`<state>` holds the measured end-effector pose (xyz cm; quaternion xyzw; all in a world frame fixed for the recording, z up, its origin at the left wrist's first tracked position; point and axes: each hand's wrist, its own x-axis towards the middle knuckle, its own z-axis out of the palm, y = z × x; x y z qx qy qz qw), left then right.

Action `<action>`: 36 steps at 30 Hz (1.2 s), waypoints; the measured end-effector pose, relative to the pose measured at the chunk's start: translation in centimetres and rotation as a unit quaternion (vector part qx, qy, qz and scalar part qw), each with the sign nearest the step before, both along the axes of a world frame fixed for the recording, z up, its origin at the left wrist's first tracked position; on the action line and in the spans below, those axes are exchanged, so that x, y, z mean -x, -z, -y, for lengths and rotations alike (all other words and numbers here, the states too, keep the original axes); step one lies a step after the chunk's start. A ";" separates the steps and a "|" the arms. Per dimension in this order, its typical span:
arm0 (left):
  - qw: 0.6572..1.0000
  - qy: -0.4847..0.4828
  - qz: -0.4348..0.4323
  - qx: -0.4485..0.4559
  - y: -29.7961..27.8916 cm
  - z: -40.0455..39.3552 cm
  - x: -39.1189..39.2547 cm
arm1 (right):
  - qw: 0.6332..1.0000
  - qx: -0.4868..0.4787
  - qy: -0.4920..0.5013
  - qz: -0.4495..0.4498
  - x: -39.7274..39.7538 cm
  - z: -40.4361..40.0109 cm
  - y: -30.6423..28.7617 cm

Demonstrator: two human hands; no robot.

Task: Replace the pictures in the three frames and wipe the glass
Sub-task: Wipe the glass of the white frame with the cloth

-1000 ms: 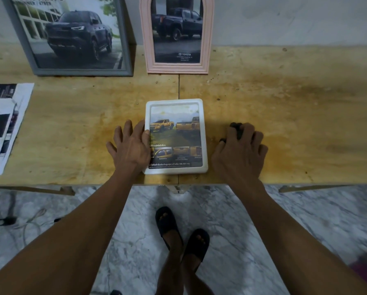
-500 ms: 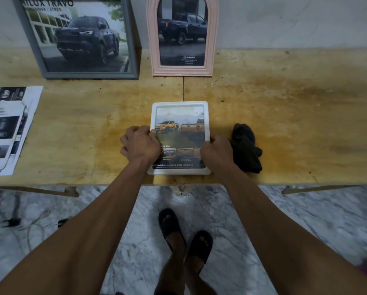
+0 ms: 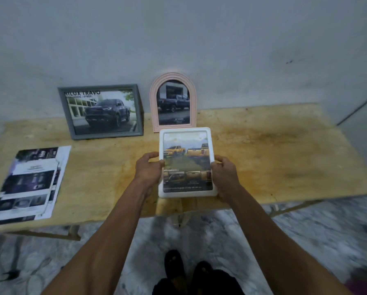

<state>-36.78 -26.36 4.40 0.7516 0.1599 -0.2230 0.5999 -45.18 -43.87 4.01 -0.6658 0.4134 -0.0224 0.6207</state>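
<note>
**White frame up in both hands, open spot on the surface at 1 o'clock**

The white frame (image 3: 187, 162) is lifted off the surface (image 3: 274, 150), glass side toward the camera, long axis running 12 to 6, top edge tipped away toward the wall. Pic inside shows yellow trucks, so this one looks already swapped.

Grip: left hand (image 3: 149, 169) grasps the frame's left edge at 9, thumb over the front rim, fingers wrapped behind. Right hand (image 3: 224, 175) grasps the right edge at 3, same way. Both sit at about mid-height of the frame, roughly level w/ each other, arms stretched fwd and nearly parallel, wrists straight. Neither hand is nearer; the frame is centred btwn them.

The relation that counts: the grey frame (image 3: 102, 111) stands leaning on the wall at 11 from the held frame, the pink arched frame (image 3: 173, 102) at 12, just behind its top edge and partly overlapped by it in view. Bare surface by the wall lies at 1 to 2. My guess is the next move stands the white frame there, which needs a shift right so it clears the pink one, bottom edge down first.

Loose printed sheets (image 3: 27, 184) lie flat at 9, well apart. Task looks near its end.
</note>
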 end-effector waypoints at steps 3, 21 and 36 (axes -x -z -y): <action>0.999 0.012 -0.001 0.044 -2.1 0.9 -0.7 | 1.000 -0.013 0.007 0.027 -0.3 1.0 -2.6; 0.989 0.127 0.080 0.009 -4.4 17.3 -7.5 | 0.995 0.049 -0.011 0.085 -6.8 19.1 -4.2; 0.985 0.012 0.129 -0.116 -0.2 28.1 -13.9 | 0.982 0.170 -0.077 0.021 -16.9 28.5 0.9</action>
